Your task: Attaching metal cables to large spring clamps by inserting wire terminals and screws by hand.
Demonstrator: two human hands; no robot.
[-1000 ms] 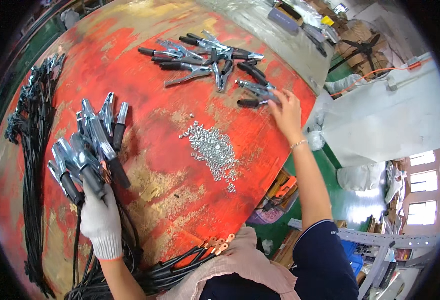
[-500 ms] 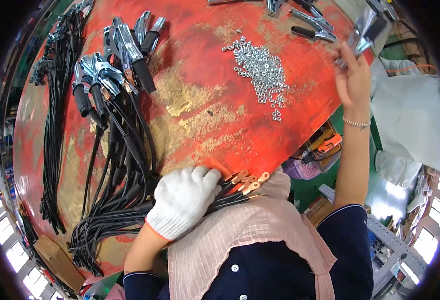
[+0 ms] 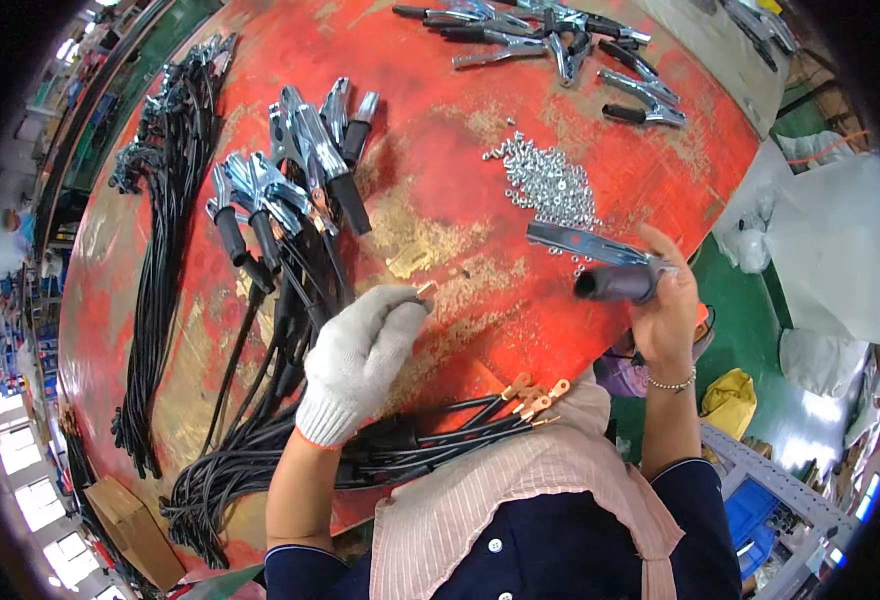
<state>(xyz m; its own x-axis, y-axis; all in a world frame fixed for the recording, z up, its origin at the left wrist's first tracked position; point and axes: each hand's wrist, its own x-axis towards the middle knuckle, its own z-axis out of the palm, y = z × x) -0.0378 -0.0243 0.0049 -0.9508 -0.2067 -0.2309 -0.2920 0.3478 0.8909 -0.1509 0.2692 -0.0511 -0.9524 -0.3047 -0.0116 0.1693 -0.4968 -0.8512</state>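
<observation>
My left hand (image 3: 360, 352), in a white knitted glove, is closed over the middle of the table. A copper cable lug (image 3: 427, 290) sticks out past its fingertips; the cable behind it is mostly hidden by the glove. On the right, my bare right hand (image 3: 668, 312) grips a metal spring clamp (image 3: 582, 241) with a dark handle sleeve, held above the table near a pile of small silvery nuts (image 3: 550, 182). Below the left hand, a bundle of black cables (image 3: 450, 422) lies across the near edge, its copper lugs (image 3: 538, 398) pointing right.
Clamps with cables (image 3: 260, 195) lie at left centre, beside a long bundle of black cables (image 3: 160, 290). More clamps (image 3: 560, 45) are heaped at the far side of the red, worn table (image 3: 430, 150). A cardboard box (image 3: 132, 530) stands at the lower left.
My right hand has brought the clamp from the far right edge nearer to the middle. My left hand has risen off the cable bundle, now with a copper lug in its fingers.
</observation>
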